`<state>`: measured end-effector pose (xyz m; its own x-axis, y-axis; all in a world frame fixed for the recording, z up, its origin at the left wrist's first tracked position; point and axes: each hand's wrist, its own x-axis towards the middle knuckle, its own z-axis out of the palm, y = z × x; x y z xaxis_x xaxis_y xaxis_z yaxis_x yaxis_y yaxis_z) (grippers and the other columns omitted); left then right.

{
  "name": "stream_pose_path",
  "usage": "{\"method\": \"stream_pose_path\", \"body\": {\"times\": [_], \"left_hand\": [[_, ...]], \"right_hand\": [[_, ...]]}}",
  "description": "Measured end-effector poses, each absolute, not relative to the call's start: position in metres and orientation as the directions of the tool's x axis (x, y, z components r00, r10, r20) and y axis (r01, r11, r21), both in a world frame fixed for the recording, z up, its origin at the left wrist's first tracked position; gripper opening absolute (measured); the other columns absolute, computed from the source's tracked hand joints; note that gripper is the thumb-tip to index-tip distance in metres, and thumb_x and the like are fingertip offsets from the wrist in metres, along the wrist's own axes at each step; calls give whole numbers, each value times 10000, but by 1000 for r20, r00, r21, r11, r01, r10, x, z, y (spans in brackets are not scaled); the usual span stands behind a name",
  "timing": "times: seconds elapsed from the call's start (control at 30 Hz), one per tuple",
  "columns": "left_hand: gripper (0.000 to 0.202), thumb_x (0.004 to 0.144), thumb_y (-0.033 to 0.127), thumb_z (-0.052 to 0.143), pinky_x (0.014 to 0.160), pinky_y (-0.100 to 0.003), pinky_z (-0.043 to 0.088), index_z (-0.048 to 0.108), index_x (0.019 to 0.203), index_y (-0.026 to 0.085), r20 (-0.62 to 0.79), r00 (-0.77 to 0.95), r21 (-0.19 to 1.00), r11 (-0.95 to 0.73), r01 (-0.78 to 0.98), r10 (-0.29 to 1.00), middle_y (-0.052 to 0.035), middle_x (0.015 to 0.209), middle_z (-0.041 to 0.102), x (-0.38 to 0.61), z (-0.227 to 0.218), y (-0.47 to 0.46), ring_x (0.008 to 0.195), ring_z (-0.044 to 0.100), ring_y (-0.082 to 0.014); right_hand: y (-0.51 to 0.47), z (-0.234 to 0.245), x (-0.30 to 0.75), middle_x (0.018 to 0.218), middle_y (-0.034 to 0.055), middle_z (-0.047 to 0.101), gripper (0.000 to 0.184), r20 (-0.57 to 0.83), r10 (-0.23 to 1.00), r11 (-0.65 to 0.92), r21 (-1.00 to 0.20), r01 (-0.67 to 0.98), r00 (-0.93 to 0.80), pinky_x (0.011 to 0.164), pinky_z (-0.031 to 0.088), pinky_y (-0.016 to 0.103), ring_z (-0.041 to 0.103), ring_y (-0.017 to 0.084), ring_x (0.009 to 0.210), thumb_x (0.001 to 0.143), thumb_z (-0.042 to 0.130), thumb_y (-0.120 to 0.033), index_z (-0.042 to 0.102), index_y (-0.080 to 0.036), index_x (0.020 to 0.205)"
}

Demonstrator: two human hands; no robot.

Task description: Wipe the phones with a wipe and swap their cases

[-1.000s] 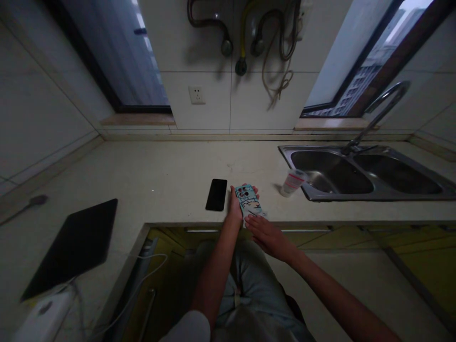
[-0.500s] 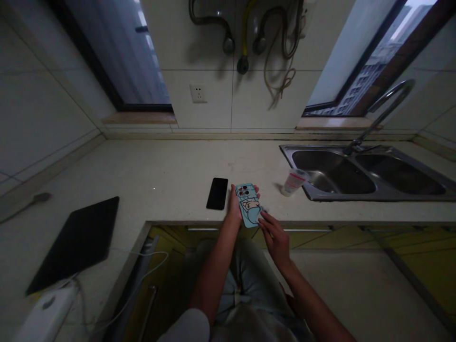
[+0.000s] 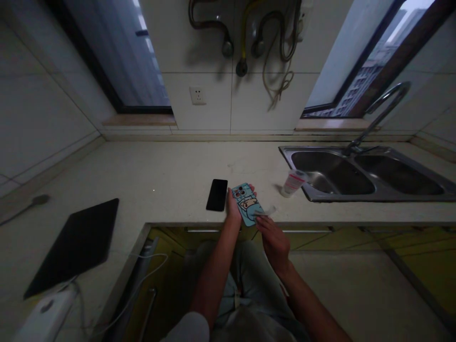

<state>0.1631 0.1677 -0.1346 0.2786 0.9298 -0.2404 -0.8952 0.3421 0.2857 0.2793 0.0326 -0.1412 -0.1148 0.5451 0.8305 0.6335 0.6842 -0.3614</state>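
My left hand (image 3: 233, 209) grips a light-blue phone case (image 3: 245, 205) with a cartoon figure, holding it just above the front edge of the counter (image 3: 160, 180). My right hand (image 3: 272, 237) is closed in a pinch on a small pale strip (image 3: 266, 212) at the case's lower right corner. A black phone (image 3: 217, 194) lies flat on the counter just left of my left hand.
A small white bottle (image 3: 292, 182) lies by the steel double sink (image 3: 359, 176) with its tap (image 3: 383, 109) at the right. A black tablet (image 3: 76, 242) rests at the left with a white cable (image 3: 142, 280) and a white device (image 3: 46, 318). Hoses (image 3: 245, 42) hang on the wall.
My right hand went from lying flat over the case's lower end to pinching a pale strip at its corner and drawing it off to the right. The left hand tilted the case slightly.
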Motion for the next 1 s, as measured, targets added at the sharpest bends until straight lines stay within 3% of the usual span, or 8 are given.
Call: {"method": "stream_pose_path", "body": {"times": [0.23,0.43,0.57,0.73,0.87,1.0], "left_hand": [[684,940,659,304,854,-433,568,709,1047,119,-317,324,404,436,-804,891,-171,1003,743,163,-129,165,1008,702,-296],[704,956,644,260,852,-426,566,703,919,98,-292,269,382,370,-847,918,-170,929,745,168,-129,168,968,709,-286],[665,952,641,302,840,-407,569,693,893,106,-300,276,387,381,-840,913,-154,877,741,166,-128,169,941,712,-271],[628,924,663,377,804,-391,571,688,915,117,-301,251,418,364,-833,920,-138,864,729,166,-128,169,914,707,-263],[532,923,626,443,792,-330,557,678,925,149,-330,139,422,277,-863,934,-93,875,713,173,-125,169,895,693,-212],[349,877,512,602,757,-299,538,666,912,170,-334,179,447,323,-834,925,-73,890,689,177,-122,166,848,673,-190]], "right_hand": [[60,-133,284,1188,54,728,390,692,525,837,-314,448,-495,1017,559,391,678,180,1131,954,488,-87,660,-280,1247],[80,-137,302,1330,118,638,360,576,776,596,-535,599,-258,1039,520,480,605,253,1235,977,538,-289,605,-254,1328],[70,-151,288,1489,157,488,564,546,810,538,-545,643,-215,1126,424,532,457,299,1389,936,609,-410,485,-219,1452],[66,-161,279,1547,159,404,696,516,830,508,-543,668,-212,1143,394,549,393,319,1431,903,645,-430,399,-206,1514],[71,-153,285,1468,135,515,556,516,835,513,-605,609,-191,1124,427,523,482,313,1370,915,618,-403,533,-209,1429],[78,-131,293,1289,74,676,393,467,884,428,-795,430,-18,1062,492,472,648,282,1185,885,655,-414,690,-260,1245]]}}
